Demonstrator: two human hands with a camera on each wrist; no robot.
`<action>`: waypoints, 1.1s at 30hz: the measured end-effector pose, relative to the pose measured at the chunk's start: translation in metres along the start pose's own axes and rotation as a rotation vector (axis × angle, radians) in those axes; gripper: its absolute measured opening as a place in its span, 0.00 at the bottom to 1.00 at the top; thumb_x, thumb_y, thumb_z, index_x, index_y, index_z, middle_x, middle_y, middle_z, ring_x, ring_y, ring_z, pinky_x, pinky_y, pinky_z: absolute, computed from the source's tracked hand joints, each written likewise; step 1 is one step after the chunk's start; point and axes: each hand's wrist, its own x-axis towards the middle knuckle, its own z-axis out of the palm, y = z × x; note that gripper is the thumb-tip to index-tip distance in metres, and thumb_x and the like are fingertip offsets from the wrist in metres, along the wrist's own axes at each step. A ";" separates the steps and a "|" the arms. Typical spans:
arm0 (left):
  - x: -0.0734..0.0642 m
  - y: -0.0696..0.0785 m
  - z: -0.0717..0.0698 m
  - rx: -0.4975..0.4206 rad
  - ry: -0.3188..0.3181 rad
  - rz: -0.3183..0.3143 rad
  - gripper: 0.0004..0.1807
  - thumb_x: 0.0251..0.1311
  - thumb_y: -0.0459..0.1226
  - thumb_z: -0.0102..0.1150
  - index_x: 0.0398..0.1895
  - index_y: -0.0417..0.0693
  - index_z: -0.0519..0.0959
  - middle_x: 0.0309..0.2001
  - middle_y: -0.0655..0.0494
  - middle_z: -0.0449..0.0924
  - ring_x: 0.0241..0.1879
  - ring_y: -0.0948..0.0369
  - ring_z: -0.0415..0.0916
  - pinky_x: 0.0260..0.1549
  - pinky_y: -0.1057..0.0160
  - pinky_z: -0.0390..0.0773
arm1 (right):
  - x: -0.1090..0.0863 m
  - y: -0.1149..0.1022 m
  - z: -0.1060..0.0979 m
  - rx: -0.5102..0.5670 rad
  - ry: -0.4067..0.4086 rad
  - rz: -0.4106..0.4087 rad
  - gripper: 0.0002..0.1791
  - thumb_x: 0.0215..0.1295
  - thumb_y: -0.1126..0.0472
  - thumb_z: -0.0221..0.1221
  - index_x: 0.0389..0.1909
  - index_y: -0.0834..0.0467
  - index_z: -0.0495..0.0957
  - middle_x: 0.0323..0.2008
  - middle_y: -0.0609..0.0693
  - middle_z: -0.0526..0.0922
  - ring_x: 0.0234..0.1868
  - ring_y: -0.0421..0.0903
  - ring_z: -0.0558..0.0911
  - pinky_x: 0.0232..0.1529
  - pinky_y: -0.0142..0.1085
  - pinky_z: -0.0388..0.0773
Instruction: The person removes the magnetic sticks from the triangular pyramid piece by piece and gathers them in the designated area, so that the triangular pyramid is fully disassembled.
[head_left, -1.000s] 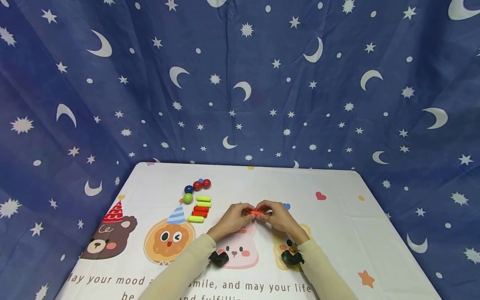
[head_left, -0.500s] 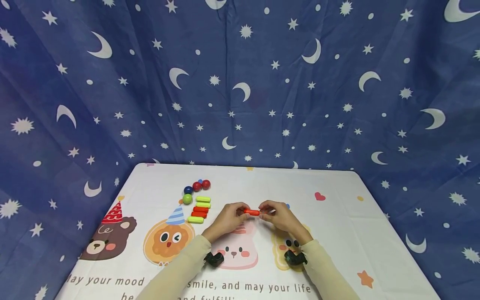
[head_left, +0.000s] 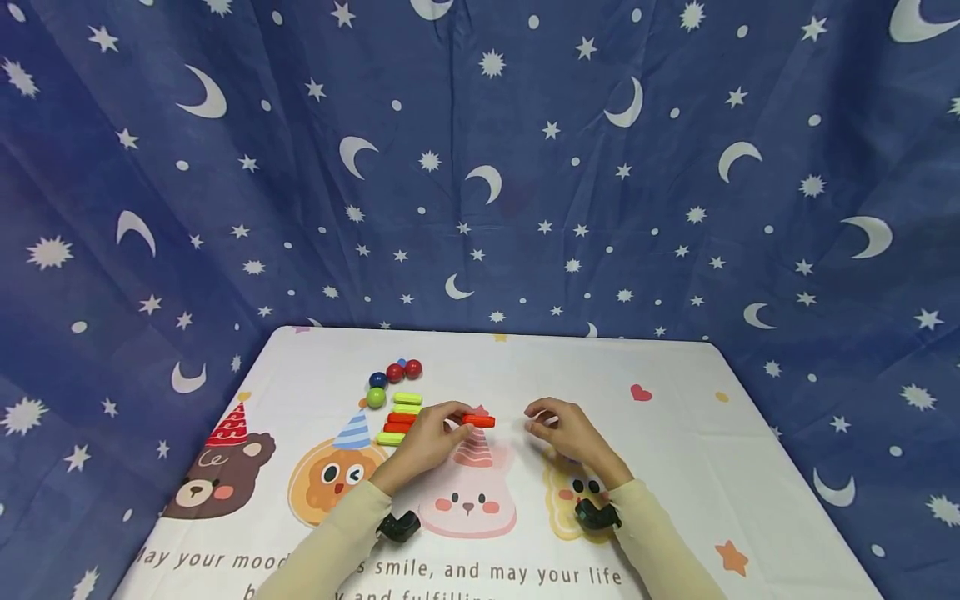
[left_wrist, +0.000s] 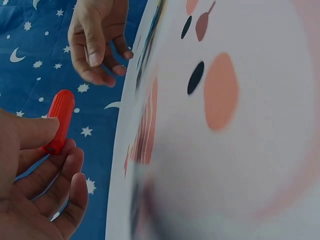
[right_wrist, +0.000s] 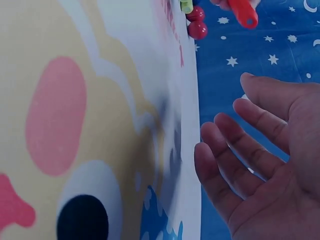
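Note:
My left hand (head_left: 433, 437) pinches a short red ribbed stick (head_left: 478, 421) between thumb and fingers, above the cloth. In the left wrist view the thumb presses the red stick (left_wrist: 61, 120) near its lower end, and the other fingers are loosely bent. My right hand (head_left: 567, 429) is apart from it on the right, holding nothing, its fingers relaxed and slightly curved. The right wrist view shows that palm (right_wrist: 280, 165) bare, with the red stick's end (right_wrist: 245, 14) beyond it. Behind my left hand lies a column of yellow-green sticks (head_left: 407, 398) and red sticks (head_left: 400, 418).
Past the sticks, a green ball (head_left: 376, 397), a dark blue ball (head_left: 378, 380) and red balls (head_left: 413, 368) are grouped, with a lighter blue one partly hidden. A white cartoon-printed cloth (head_left: 675, 467) covers the table. A blue star-patterned curtain (head_left: 480, 167) hangs behind.
The red stick was between both hands; the right fingers have come off it. My left hand has moved left with the stick, now partly covering the column. The right hand stays nearly in place.

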 end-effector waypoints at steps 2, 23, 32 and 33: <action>-0.004 -0.001 -0.003 0.020 0.017 -0.007 0.13 0.61 0.39 0.65 0.49 0.54 0.82 0.43 0.61 0.84 0.36 0.63 0.75 0.36 0.68 0.75 | -0.002 0.002 -0.002 0.006 0.012 0.001 0.14 0.64 0.59 0.65 0.48 0.57 0.81 0.44 0.49 0.85 0.43 0.43 0.82 0.47 0.38 0.81; -0.048 -0.031 -0.064 0.140 0.158 -0.037 0.14 0.57 0.35 0.69 0.47 0.50 0.84 0.41 0.56 0.86 0.31 0.63 0.75 0.32 0.67 0.74 | 0.003 0.006 -0.014 -0.055 0.030 -0.107 0.21 0.68 0.54 0.61 0.57 0.58 0.77 0.56 0.51 0.80 0.55 0.53 0.80 0.51 0.49 0.80; -0.059 -0.046 -0.074 0.221 0.150 -0.043 0.12 0.56 0.36 0.69 0.45 0.51 0.83 0.42 0.57 0.85 0.32 0.62 0.72 0.33 0.67 0.71 | 0.008 0.006 -0.013 -0.069 0.046 -0.089 0.28 0.69 0.48 0.58 0.66 0.55 0.70 0.70 0.57 0.66 0.71 0.62 0.66 0.66 0.61 0.65; -0.060 -0.047 -0.075 0.227 0.148 -0.046 0.13 0.56 0.37 0.69 0.45 0.51 0.83 0.42 0.57 0.85 0.31 0.62 0.71 0.33 0.67 0.71 | 0.009 0.006 -0.012 -0.072 0.049 -0.089 0.28 0.70 0.47 0.58 0.67 0.54 0.70 0.71 0.58 0.65 0.72 0.62 0.65 0.66 0.61 0.64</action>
